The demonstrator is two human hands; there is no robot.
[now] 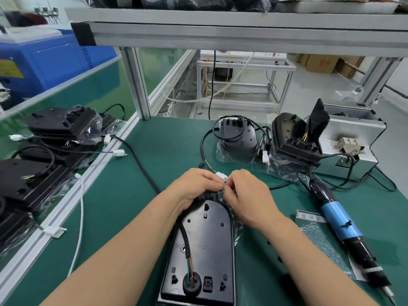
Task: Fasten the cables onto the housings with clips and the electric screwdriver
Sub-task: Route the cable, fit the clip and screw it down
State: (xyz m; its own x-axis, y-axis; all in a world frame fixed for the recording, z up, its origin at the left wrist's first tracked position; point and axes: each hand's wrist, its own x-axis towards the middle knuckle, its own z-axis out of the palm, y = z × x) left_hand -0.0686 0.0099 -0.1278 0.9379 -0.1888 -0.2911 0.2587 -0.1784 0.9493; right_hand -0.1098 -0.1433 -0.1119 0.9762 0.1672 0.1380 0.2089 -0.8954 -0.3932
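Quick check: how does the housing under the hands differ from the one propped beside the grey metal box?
The near housing lies flat on the green mat; the propped housing stands tilted. The left hand and right hand pinch at a white connector over the near housing's far end; no hand touches the propped housing. The propped housing has a black flap sticking up; the near housing shows none. Both are black plastic.

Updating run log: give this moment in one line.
left hand, right hand: pinch connector | housing: on mat | screwdriver: untouched
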